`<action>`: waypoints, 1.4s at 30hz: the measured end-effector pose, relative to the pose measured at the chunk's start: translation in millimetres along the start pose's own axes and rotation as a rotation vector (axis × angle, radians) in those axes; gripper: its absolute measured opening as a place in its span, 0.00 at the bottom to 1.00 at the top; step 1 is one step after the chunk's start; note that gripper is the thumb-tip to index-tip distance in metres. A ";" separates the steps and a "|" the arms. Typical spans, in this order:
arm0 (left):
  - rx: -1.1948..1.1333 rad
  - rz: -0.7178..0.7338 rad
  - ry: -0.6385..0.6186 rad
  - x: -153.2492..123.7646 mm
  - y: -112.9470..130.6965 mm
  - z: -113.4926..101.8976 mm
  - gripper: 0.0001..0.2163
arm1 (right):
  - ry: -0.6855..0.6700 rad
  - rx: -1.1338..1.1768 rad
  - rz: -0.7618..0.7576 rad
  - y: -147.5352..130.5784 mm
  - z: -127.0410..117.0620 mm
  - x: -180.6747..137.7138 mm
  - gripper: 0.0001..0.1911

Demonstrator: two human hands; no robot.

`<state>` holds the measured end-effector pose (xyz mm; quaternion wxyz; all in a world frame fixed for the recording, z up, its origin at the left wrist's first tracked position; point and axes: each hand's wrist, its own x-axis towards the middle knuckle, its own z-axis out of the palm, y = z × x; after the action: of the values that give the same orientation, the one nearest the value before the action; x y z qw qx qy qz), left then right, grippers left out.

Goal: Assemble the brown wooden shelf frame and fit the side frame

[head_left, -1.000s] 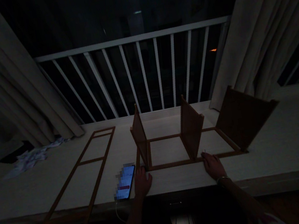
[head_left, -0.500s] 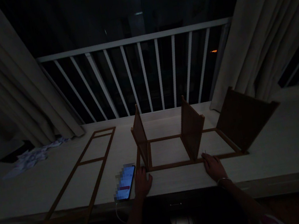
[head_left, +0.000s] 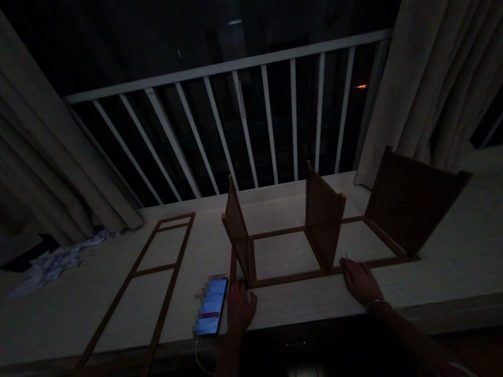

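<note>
Loosely open, the left hand (head_left: 240, 304) touches a slim wooden frame (head_left: 290, 278); the right hand (head_left: 361, 279) curls, its grip unclear.

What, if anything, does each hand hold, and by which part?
Right hand: apparently a thin pin-like piece, by its lower end. Left hand: at the near-left corner of the panelled wooden frame; grip cannot be told.

Dim room in a home, long curtains (head_left: 427, 56), broad pale window ledge (head_left: 477, 241), white railing (head_left: 231, 65), night-dark window (head_left: 133, 28)
</note>
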<state>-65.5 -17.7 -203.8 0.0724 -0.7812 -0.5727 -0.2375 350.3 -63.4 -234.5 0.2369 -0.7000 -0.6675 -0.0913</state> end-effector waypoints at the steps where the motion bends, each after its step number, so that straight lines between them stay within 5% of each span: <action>1: 0.002 -0.003 -0.003 0.0 -0.1 0.2 0.17 | 0.000 0.000 0.001 0.1 0.2 -0.1 0.22; 42: -0.003 -0.026 -0.021 0.4 1.0 -0.7 0.17 | -0.009 -0.022 -0.005 -1.5 -1.5 0.6 0.22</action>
<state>-64.7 -18.0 -202.9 0.0621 -0.7762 -0.5833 -0.2309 349.2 -63.5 -232.5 0.2262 -0.7014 -0.6691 -0.0959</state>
